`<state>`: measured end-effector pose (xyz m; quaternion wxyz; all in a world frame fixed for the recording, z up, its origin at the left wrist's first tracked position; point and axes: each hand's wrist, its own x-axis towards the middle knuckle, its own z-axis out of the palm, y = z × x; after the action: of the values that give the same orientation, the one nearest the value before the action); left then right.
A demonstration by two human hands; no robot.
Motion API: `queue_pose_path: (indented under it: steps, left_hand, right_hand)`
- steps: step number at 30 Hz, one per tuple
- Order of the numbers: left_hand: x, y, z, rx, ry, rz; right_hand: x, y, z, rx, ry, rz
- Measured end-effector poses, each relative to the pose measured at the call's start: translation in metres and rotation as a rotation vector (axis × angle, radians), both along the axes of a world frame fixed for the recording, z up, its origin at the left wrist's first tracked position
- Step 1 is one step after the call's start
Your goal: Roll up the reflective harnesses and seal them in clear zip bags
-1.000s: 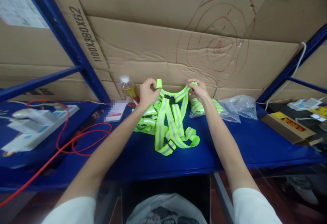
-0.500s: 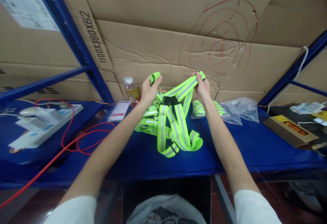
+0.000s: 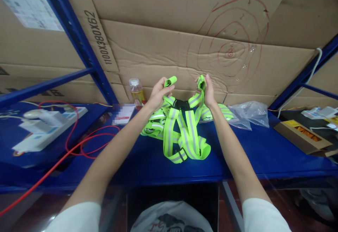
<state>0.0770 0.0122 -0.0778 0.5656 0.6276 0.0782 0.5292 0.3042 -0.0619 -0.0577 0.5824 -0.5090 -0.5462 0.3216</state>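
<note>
A neon-green strap harness point(image 3: 188, 133) with grey reflective stripes hangs between my hands and rests partly on the blue table. Its black buckle point(image 3: 181, 104) shows at the middle. My left hand point(image 3: 159, 91) pinches a strap, whose folded end sticks up past the thumb. On the other side my right hand point(image 3: 207, 90) holds a bunched loop of strap between fingers and thumb. More green straps point(image 3: 153, 126) lie in a pile below my left hand. Behind my right wrist is a bagged green bundle point(image 3: 221, 111).
A bottle point(image 3: 137, 94) stands by the cardboard backing, near a white card point(image 3: 124, 114). Power strips point(image 3: 50, 129) and a red cable point(image 3: 58, 163) lie on the left. Clear bags point(image 3: 252, 114) and an open brown box point(image 3: 301, 136) are on the right.
The strap in my right hand has gone from stretched out to gathered in a loop, nearer the buckle. My left hand has shifted slightly right, and the buckle now faces up more plainly.
</note>
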Motion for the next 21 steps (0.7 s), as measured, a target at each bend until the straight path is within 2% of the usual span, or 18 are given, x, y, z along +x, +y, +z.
queue_pose_path:
  steps: [6,10,13,16,21]
  left_hand:
    - [-0.004,0.008,-0.008,0.089,0.18,0.092]
    - [-0.003,0.016,-0.013,-0.033,0.167,-0.022]
    - [-0.003,0.016,-0.011,-0.073,0.121,-0.032]
    - [-0.004,0.014,-0.008,-0.043,0.116,-0.014]
    - [-0.007,0.011,-0.005,-0.075,0.078,-0.085]
  right_hand:
    - [-0.005,0.011,-0.006,0.023,0.116,0.009]
    - [0.004,0.012,-0.011,0.048,0.146,0.131]
    - [0.009,0.006,-0.013,0.079,0.179,0.191]
    - [0.012,0.0,-0.011,0.085,0.183,0.147]
    - [0.011,-0.003,-0.007,0.09,0.178,0.092]
